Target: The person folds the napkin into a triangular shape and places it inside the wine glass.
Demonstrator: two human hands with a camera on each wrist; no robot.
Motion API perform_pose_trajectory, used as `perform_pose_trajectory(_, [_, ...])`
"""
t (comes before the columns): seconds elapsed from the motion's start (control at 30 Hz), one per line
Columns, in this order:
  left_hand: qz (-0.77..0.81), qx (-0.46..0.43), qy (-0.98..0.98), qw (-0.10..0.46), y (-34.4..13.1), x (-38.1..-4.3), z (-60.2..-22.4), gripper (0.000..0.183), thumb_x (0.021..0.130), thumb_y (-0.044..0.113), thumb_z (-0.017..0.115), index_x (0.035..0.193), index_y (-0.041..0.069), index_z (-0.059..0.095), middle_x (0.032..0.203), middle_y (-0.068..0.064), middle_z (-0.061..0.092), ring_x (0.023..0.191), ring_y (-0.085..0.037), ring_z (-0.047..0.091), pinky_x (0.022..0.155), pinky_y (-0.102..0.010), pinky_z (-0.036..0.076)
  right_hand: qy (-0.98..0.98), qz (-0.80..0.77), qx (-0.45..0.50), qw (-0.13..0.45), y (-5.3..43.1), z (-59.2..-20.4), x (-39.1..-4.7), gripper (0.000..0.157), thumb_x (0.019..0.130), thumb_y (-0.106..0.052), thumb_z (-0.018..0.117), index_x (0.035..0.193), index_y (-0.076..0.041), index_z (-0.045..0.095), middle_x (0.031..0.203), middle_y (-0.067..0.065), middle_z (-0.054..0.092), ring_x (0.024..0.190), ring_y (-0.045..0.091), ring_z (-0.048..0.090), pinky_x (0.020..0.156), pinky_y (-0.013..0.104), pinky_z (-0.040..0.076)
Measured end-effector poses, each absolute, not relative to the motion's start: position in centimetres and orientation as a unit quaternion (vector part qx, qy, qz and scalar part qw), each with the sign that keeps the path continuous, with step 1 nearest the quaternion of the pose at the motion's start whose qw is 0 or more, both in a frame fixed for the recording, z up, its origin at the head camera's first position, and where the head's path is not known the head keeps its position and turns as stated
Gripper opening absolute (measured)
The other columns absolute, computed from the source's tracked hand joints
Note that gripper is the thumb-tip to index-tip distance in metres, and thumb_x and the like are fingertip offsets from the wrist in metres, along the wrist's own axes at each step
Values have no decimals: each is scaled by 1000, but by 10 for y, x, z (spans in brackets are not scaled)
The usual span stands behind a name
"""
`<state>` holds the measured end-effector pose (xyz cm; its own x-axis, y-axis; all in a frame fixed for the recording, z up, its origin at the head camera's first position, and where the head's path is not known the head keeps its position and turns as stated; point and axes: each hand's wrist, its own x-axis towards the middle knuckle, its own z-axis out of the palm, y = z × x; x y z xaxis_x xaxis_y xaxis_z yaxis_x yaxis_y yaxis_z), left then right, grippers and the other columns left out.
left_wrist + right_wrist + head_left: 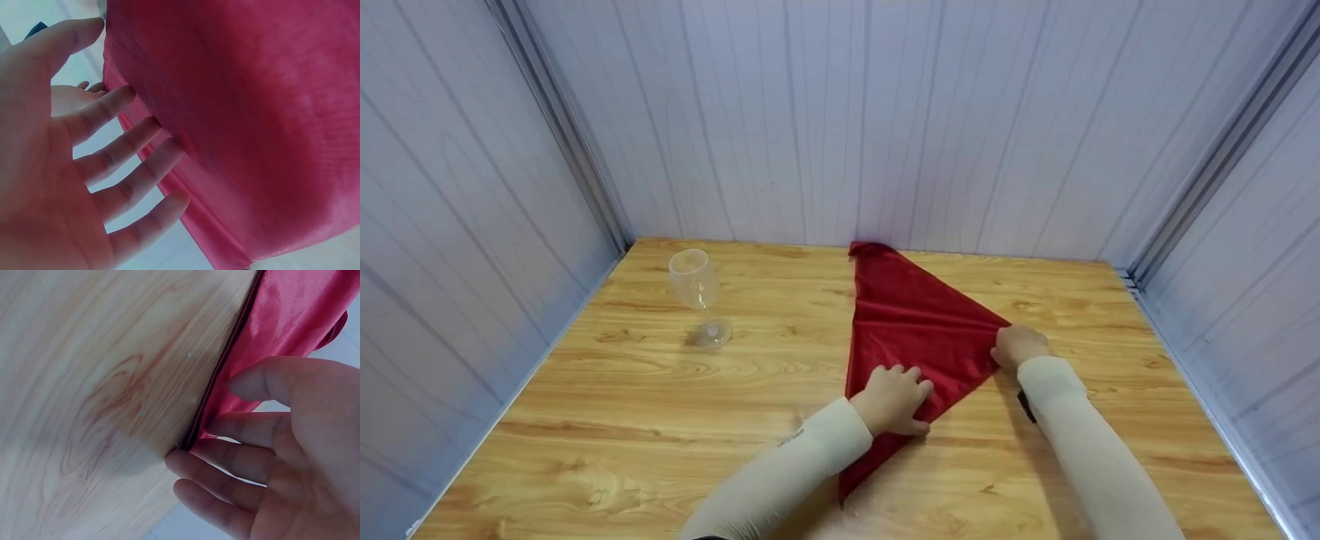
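Note:
A shiny red cloth (919, 307) lies on the wooden table, its outline a triangle with one corner toward the back wall and another toward the right. My left hand (894, 397) rests on its near part, and the left wrist view shows the spread fingers (124, 183) with their tips against the fabric. At the right corner, my right hand (1020, 346) touches the cloth. In the right wrist view, its fingers (222, 478) are extended, with fingertips at the cloth's edge and the thumb beside them. Creases run across the cloth toward this hand.
A clear stemmed glass (695, 281) stands upright on the left part of the table (607, 420). Pale panelled walls (810, 120) enclose the table at the back, left and right.

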<state>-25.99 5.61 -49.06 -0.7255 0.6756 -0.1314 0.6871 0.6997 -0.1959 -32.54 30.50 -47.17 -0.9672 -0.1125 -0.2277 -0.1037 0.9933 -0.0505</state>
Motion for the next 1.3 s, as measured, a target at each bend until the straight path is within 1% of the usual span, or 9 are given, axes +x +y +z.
perform_pose_trajectory(0.07, [-118,366,923,23,55,-259,-491,58,89,62,64,131,24,59,120,0,60,104,-21,61,81,-39,52,992,-24,-59,113,306,-472,-325,24,98,-10,56,79,1,66,87,23,68,76,31,65,66,48,54])
perform_pose_trajectory(0.2, [-123,358,925,28,52,-259,-490,55,89,60,65,131,23,58,118,1,60,103,-19,61,81,-38,52,991,-31,-60,116,309,-472,-326,23,97,-9,55,78,-1,65,85,20,67,72,27,60,65,46,53])
perform_pose_trajectory(0.33, [-128,349,927,36,48,-261,-488,52,90,57,66,128,23,58,115,1,59,103,-18,61,82,-38,52,990,-29,-52,124,310,-469,-327,21,98,-11,56,85,2,67,90,21,68,72,25,58,66,47,54])
perform_pose_trajectory(0.53, [-117,349,929,41,42,-264,-487,48,90,53,68,123,20,58,111,0,59,99,-19,62,79,-37,54,989,-22,-55,133,308,-468,-327,19,97,-8,55,96,5,68,97,23,68,77,27,61,66,47,54])
perform_pose_trajectory(0.63, [-110,350,929,44,39,-265,-487,48,90,52,69,124,20,58,110,0,59,98,-18,62,77,-36,55,989,-21,-52,135,308,-469,-326,19,96,-6,53,97,5,68,97,22,68,78,26,62,66,47,54])
perform_pose_trajectory(0.77, [-101,351,930,48,36,-266,-486,47,90,50,70,124,19,59,110,0,60,97,-18,62,77,-37,55,989,-27,-43,137,309,-469,-326,18,95,-4,52,90,3,68,93,21,68,75,25,60,64,47,54])
perform_pose_trajectory(0.9, [-101,350,930,51,35,-268,-485,47,90,49,70,124,19,59,109,0,60,95,-18,62,77,-37,56,989,-25,-47,139,309,-470,-329,17,94,-4,52,86,1,66,93,20,68,75,24,58,65,47,54])
perform_pose_trajectory(1.13, [-94,347,932,53,32,-271,-484,47,90,50,71,123,19,59,109,0,60,97,-19,62,78,-38,55,988,-12,-49,149,304,-467,-329,16,92,-4,53,91,2,68,100,23,67,83,29,62,69,48,55])
perform_pose_trajectory(1.3, [-82,342,935,45,27,-276,-485,43,89,48,72,117,19,60,107,2,59,94,-19,63,75,-38,55,984,8,-62,166,298,-463,-324,16,91,-5,53,92,3,68,97,21,67,79,27,60,69,46,53])
